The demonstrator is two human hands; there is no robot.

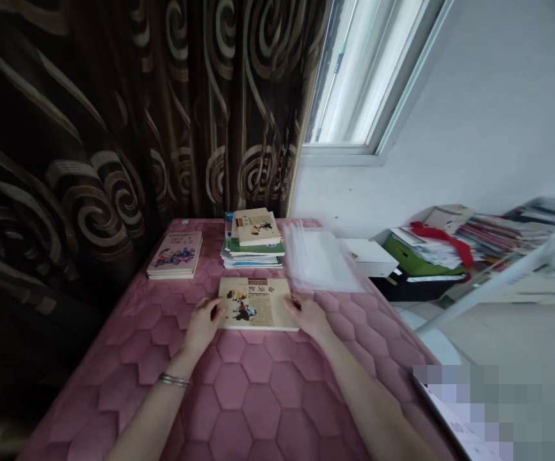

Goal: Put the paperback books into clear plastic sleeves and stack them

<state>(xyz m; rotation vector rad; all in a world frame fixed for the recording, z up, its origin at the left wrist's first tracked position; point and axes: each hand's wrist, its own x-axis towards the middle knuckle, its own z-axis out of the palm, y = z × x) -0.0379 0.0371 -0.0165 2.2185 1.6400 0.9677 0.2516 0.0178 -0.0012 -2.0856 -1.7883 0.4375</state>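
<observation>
A cream book (258,307) with dark figures and characters on its cover lies sideways on the pink quilted surface (253,390). My left hand (206,320) grips its left edge, thumb and fingers closed around the side. At the opposite edge, my right hand (308,315) holds the book in the same way. Behind it stands a stack of books and booklets (253,256), topped by a smaller cream book (257,227) with a similar cover. Some pale books with a purple picture (175,255) are piled at the left.
Clear plastic sleeves (322,259) lie right of the stack, beside a white box (370,258). Papers and a red cloth strip (443,240) top a green container (406,253) beyond the edge. A patterned curtain (219,109) hangs behind. A pixelated device-like object lies lower right.
</observation>
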